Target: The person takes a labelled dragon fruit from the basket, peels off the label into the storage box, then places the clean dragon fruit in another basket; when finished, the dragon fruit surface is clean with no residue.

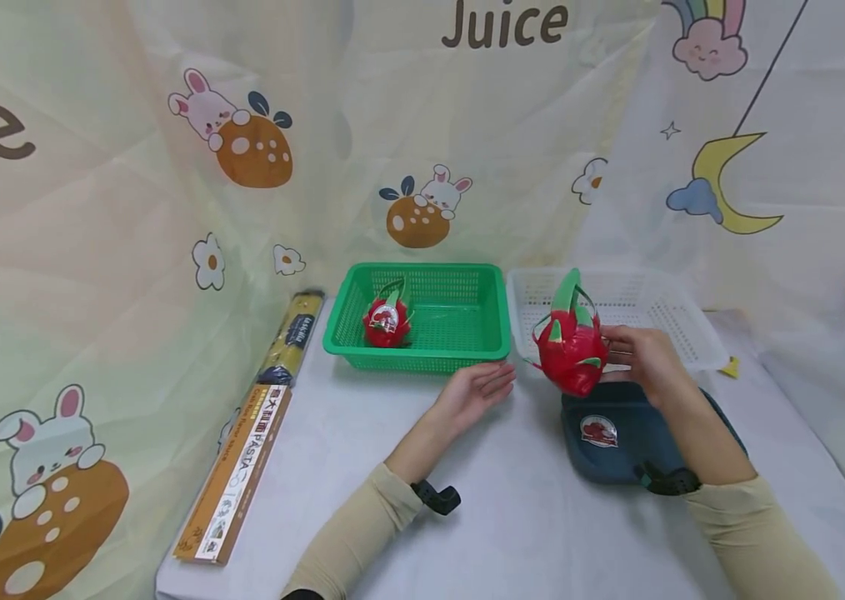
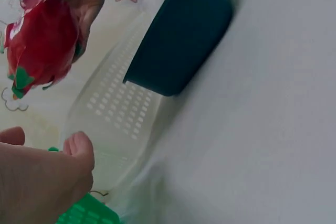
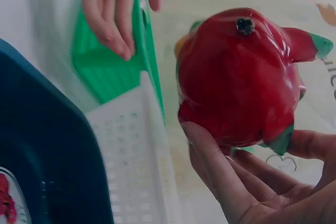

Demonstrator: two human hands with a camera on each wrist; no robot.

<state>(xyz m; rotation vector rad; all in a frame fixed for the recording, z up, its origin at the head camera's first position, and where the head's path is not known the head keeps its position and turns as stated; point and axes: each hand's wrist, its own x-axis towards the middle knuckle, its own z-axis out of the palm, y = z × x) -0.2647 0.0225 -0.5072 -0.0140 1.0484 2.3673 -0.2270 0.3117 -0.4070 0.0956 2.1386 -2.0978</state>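
My right hand [image 1: 640,354] holds a red dragon fruit [image 1: 571,354] with green leaf tips, raised above the dark blue basin [image 1: 610,462] and in front of the white basket [image 1: 681,321]. In the right wrist view, its fingers curl under the dragon fruit [image 3: 236,82], whose dark end spot faces the camera. My left hand [image 1: 471,396] holds nothing; its fingers are extended and relaxed beside the front right corner of the green basket [image 1: 422,362]. A second dragon fruit [image 1: 395,335], bearing a round sticker, lies inside that basket at the left.
Inside the dark blue basin is a round sticker [image 1: 598,432] with a dragon fruit picture. Along the table's left edge lie a long pasta box [image 1: 235,475] and a yellow pasta packet [image 1: 290,337]. A printed cloth [image 1: 347,108] hangs behind the baskets.
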